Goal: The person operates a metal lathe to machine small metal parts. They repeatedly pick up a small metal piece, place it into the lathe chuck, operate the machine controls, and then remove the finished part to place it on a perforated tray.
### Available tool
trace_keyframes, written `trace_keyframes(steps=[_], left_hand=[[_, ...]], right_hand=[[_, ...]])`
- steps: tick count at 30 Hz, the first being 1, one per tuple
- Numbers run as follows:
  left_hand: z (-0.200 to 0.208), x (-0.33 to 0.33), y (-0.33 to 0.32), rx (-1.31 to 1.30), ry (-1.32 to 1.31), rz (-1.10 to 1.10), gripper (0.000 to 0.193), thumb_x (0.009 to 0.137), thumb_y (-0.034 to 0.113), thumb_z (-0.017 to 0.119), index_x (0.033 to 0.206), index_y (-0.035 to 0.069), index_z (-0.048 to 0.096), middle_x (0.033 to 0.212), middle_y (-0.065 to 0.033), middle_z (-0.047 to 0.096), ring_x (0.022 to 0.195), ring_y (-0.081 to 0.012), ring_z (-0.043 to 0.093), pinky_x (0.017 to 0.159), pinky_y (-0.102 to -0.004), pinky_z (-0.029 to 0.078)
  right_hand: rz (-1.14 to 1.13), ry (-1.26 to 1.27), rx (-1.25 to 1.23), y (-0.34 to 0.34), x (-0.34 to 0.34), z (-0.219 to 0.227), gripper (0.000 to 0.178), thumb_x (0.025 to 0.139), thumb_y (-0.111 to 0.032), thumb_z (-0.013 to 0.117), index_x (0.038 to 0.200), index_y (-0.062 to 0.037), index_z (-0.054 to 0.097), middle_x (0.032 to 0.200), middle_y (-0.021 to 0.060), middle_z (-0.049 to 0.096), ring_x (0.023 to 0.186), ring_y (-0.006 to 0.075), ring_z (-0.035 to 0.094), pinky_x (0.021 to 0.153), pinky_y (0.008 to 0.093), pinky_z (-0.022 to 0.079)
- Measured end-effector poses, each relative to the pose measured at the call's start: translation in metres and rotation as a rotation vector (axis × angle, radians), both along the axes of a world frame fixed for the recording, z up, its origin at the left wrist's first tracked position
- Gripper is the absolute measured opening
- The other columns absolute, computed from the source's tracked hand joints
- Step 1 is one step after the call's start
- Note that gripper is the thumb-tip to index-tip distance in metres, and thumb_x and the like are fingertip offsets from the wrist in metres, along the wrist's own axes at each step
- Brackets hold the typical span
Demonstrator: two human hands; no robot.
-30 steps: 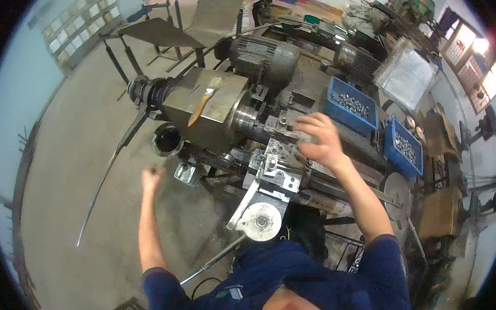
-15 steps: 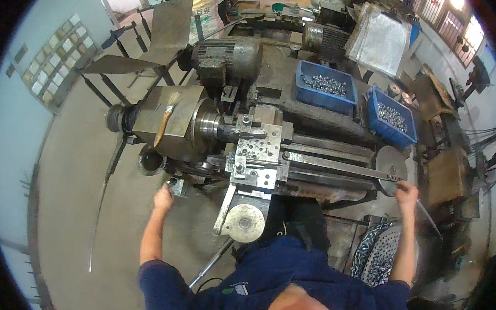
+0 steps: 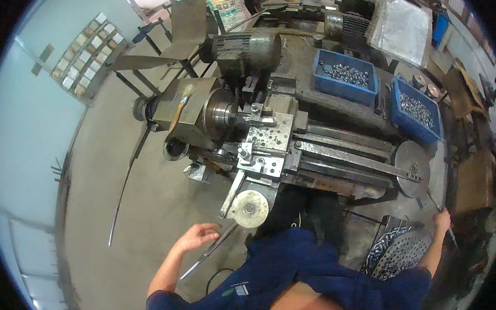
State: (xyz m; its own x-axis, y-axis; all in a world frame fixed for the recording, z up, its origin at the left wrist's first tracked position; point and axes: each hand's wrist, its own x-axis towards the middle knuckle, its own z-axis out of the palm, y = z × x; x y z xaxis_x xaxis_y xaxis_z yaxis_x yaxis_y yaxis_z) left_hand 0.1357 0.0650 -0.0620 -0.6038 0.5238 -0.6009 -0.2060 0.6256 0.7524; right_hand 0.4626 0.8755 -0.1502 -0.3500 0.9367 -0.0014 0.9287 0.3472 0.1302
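Observation:
My left hand (image 3: 197,236) is open, fingers stretched toward a slanting metal lever (image 3: 212,249) below the small round handwheel (image 3: 249,208); whether they touch it I cannot tell. At the right end of the lathe-like machine, my right hand (image 3: 442,221) is closed around a thin metal rod (image 3: 434,201) that reaches out from the big disc (image 3: 407,160). A perforated tool block (image 3: 272,135) sits mid-machine beside the shiny spindle (image 3: 223,115). On the headstock cover (image 3: 198,90) lies a wooden-handled brush (image 3: 178,115).
Two blue bins (image 3: 345,93) (image 3: 395,120) of small metal parts stand behind the machine. Low on the right is a perforated round tray (image 3: 408,250) with more parts. A motor (image 3: 248,51) and a bent metal sheet (image 3: 187,25) stand at the back left.
My left hand has left the small metal block under the headstock and come nearer, beside the lever. My right hand has moved from the long bar's end down onto the rod. The view has shifted.

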Motion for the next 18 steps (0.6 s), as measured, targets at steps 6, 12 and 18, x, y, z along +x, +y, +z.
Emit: trace_keyframes(steps=[6,12,18], left_hand=[[-0.017,0.020,0.039,-0.359,0.206,-0.228,0.033,0.083,0.027,0.061,0.109,0.007,0.060,0.084,-0.0112,0.066,0.076,-0.0179,0.062,0.071,-0.0319,0.047],[-0.041,0.016,0.036,-0.199,0.177,-0.179,0.028,0.082,0.026,0.060,0.103,0.007,0.063,0.085,-0.0095,0.067,0.074,-0.0189,0.062,0.069,-0.0315,0.048],[-0.044,0.013,0.040,-0.203,0.166,-0.153,0.026,0.082,0.024,0.059,0.101,0.008,0.065,0.082,-0.0085,0.067,0.072,-0.0180,0.062,0.068,-0.0316,0.048]], right_hand=[[0.057,0.065,0.175,-0.048,0.026,-0.024,0.033,0.072,-0.021,0.050,0.098,-0.0030,0.059,0.091,0.0213,0.062,0.081,0.0382,0.060,0.072,0.0464,0.048],[0.003,0.180,0.154,-0.148,0.018,-0.003,0.039,0.064,-0.024,0.053,0.098,-0.0056,0.058,0.083,0.0219,0.062,0.076,0.0416,0.059,0.067,0.0498,0.047],[-0.044,0.230,0.077,-0.159,0.022,-0.006,0.047,0.062,-0.028,0.057,0.105,-0.0087,0.056,0.082,0.0234,0.062,0.075,0.0423,0.059,0.065,0.0508,0.046]])
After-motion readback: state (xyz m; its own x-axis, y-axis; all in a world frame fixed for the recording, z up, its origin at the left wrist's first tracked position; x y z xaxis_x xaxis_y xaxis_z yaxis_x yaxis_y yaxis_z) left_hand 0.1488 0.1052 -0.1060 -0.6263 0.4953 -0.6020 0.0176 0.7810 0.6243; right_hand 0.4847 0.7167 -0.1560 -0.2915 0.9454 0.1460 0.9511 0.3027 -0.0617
